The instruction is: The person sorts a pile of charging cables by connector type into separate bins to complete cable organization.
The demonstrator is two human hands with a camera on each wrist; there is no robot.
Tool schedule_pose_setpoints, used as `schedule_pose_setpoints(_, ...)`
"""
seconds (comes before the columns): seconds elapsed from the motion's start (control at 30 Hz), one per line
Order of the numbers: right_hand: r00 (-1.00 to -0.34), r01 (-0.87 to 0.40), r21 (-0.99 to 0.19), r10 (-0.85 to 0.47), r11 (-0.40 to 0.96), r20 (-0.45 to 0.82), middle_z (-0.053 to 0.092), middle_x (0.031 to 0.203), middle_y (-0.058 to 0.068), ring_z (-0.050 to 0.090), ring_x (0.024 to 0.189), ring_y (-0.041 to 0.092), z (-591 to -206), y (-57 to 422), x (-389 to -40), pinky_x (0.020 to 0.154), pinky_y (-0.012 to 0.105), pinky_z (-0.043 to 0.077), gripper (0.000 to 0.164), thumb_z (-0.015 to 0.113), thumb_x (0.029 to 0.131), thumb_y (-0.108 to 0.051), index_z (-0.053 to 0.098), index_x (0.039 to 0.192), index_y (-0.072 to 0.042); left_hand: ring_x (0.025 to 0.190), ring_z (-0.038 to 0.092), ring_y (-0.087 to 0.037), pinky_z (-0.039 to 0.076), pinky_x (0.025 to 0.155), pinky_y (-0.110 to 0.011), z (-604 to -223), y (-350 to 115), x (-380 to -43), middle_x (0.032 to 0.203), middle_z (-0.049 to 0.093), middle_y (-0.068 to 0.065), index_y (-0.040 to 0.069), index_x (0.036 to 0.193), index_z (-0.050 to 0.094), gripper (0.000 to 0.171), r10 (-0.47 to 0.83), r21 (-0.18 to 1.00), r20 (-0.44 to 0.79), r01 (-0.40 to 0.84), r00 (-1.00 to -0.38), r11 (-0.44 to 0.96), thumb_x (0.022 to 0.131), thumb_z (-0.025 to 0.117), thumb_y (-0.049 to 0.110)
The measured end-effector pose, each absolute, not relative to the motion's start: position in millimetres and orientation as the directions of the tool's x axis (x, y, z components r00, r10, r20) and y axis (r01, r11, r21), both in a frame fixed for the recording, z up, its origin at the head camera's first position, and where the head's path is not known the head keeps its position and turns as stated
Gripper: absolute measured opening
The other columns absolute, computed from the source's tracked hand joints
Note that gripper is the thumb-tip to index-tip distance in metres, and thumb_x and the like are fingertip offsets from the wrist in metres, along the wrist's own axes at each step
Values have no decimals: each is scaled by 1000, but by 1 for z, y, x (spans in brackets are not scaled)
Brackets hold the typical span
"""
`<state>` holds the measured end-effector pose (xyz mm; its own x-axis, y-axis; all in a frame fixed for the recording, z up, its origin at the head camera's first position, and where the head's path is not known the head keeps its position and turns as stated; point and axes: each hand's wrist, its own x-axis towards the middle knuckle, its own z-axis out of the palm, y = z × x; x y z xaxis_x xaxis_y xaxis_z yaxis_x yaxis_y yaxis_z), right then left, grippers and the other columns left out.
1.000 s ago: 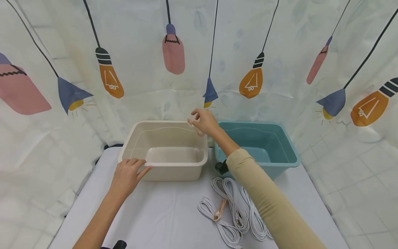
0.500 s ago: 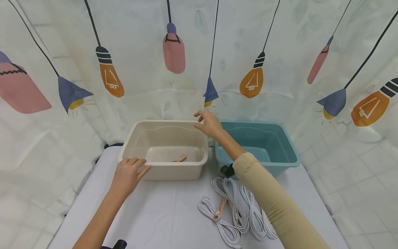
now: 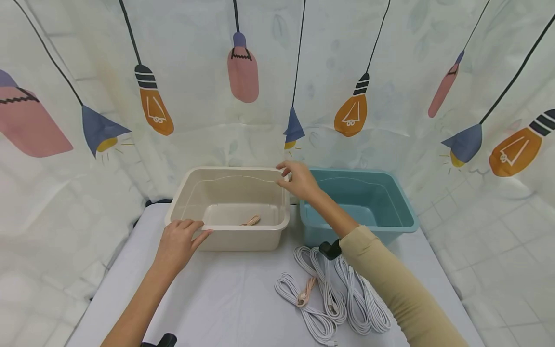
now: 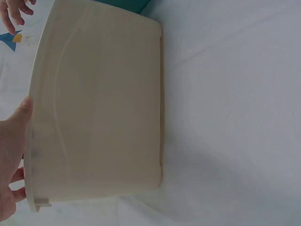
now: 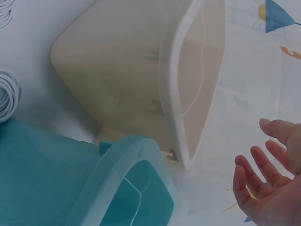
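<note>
My left hand holds the near rim of a beige plastic tub, thumb on the lip and fingers over the edge. The left wrist view shows the tub's thumb-side wall, with part of the hand cut off. Inside the tub lies a small peach-coloured cable bundle, partly hidden by the near wall. My right hand hovers at the tub's far right corner, fingers loosely bent and nothing between them. In the right wrist view, the right hand is apart from both tubs.
A teal tub stands right of the beige one. In front of it lie several coiled white cables and another peach cable bundle on the white-covered table. A lamp-print curtain hangs behind.
My right hand has let go of the peach cable bundle, which now lies in the beige tub. That hand has drawn slightly right and down; my left hand stays put.
</note>
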<state>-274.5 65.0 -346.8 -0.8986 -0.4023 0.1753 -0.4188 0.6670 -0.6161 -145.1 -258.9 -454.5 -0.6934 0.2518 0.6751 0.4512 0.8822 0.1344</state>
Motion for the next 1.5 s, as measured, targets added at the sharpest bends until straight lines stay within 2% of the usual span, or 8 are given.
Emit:
schedule_pose_setpoints(0.3, -904, -414, -616, -385, 670, 188, 72, 121, 18, 72, 93, 29, -352, 72, -258, 76, 38, 62, 41, 75, 100, -17, 67, 138, -5, 81, 65, -44, 54, 69, -58, -454, -259, -145, 90, 75, -20, -4, 96, 77, 88, 254, 130, 682, 455, -685, 881, 104, 29, 70)
schedule_pose_setpoints(0.53, -892, -442, -629, -389, 640, 231, 73, 116, 19, 71, 92, 31, -359, 78, -241, 73, 38, 61, 40, 77, 98, -13, 68, 136, -4, 80, 65, -44, 55, 68, -58, -455, -258, -145, 90, 75, -21, -5, 97, 77, 89, 259, 120, 687, 457, -679, 881, 104, 28, 69)
schedule_pose_setpoints(0.9, -865, -491, -672, -404, 555, 298, 70, 110, 19, 72, 91, 34, -374, 94, -221, 77, 40, 62, 37, 77, 96, -7, 69, 132, -1, 80, 65, -44, 55, 71, -58, -455, -258, -144, 89, 74, -21, -6, 96, 76, 88, 258, 120, 691, 459, -675, 880, 105, 29, 68)
schedule_pose_setpoints(1.13, -858, -501, -676, -408, 540, 311, 71, 109, 18, 71, 91, 33, -383, 103, -208, 73, 37, 61, 37, 77, 97, -10, 69, 132, -2, 79, 65, -44, 55, 69, -58, -455, -258, -145, 88, 74, -22, -7, 96, 76, 87, 264, 111, 700, 466, -663, 878, 106, 31, 67)
schedule_pose_setpoints(1.5, -842, -528, -660, -430, 533, 326, 72, 108, 17, 73, 89, 30, -401, 114, -188, 73, 34, 62, 38, 78, 96, -8, 69, 132, 1, 77, 65, -44, 55, 67, -57, -455, -257, -146, 87, 74, -22, -7, 95, 76, 85, 265, 109, 719, 481, -643, 870, 106, 33, 66)
